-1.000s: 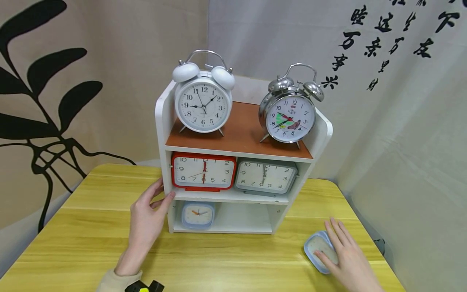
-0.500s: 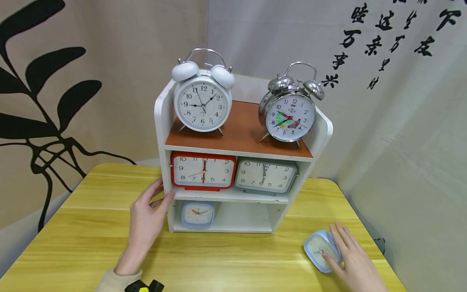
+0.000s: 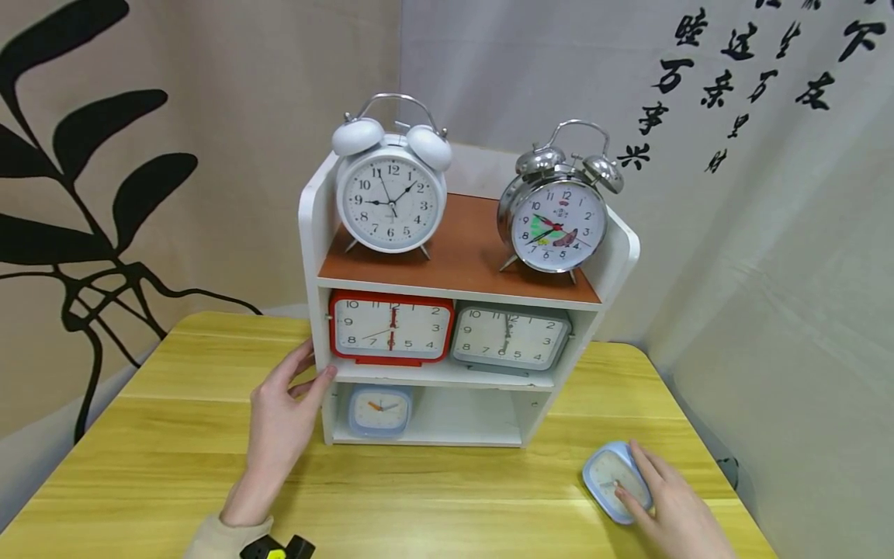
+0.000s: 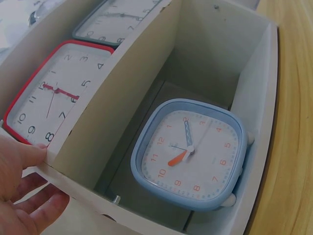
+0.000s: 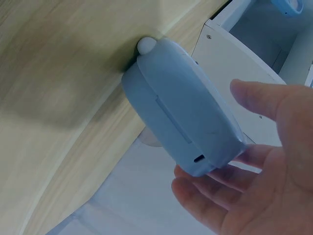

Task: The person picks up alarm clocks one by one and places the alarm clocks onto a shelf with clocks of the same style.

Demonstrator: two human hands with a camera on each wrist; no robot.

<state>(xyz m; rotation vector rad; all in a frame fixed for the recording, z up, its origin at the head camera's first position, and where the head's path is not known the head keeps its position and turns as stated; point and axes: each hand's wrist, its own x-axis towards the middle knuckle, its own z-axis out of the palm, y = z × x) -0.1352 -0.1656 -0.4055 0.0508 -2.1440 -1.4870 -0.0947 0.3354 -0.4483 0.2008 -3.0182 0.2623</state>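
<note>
My left hand [image 3: 282, 423] grips the left side of a white shelf unit [image 3: 461, 383] at its middle board, thumb on the front edge and fingers along the outer side. A blue alarm clock [image 3: 615, 483] stands tilted back on the table at the right, its face up toward me. Around its right side is my right hand [image 3: 677, 508], fingers at its edge and back. In the right wrist view the thumb [image 5: 259, 100] stays apart from the blue case [image 5: 181, 103]. A similar blue clock [image 4: 188, 152] sits in the bottom compartment, at its left end.
On the middle shelf stand a red clock [image 3: 391, 330] and a grey-green clock [image 3: 511, 339]. A white twin-bell clock [image 3: 391, 202] and a silver twin-bell clock [image 3: 557, 225] are on the brown top. The wooden table [image 3: 419, 505] meets curtains [image 3: 782, 310] at the right.
My right hand first drew slightly away from the blue clock, then came back with its fingers bent closer round the right side. The left hand and shelf stay put.
</note>
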